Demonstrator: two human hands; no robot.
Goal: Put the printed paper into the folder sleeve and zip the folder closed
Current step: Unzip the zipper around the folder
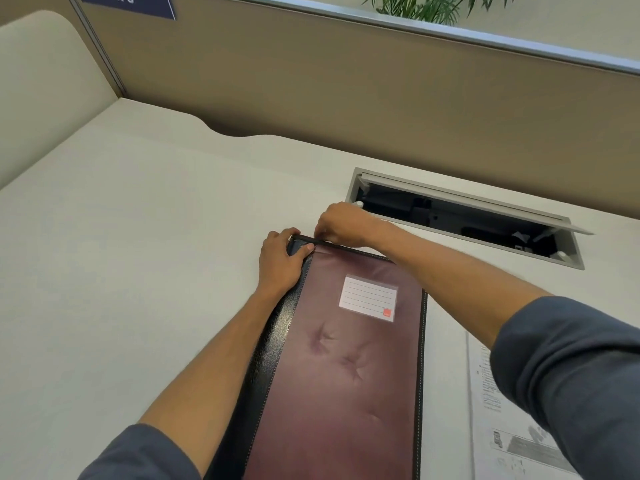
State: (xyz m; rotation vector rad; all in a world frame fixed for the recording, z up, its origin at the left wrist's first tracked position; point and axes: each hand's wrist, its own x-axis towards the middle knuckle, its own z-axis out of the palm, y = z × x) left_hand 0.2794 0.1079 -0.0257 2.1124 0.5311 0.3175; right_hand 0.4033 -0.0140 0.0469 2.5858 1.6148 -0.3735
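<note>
A maroon folder (346,368) with black stitched edging and a white label pocket (369,297) lies flat on the white desk, its long side running away from me. My left hand (281,261) grips the folder's far left corner, thumb on top. My right hand (341,225) pinches something small at the far edge, by the zip track; the zip pull itself is hidden under the fingers. A printed paper (485,393) lies on the desk to the right of the folder, partly under my right forearm.
An open cable hatch (460,220) is sunk into the white desk (138,254) just beyond my right hand. A tan partition wall (346,91) stands behind the desk, with a plant (436,5) above it.
</note>
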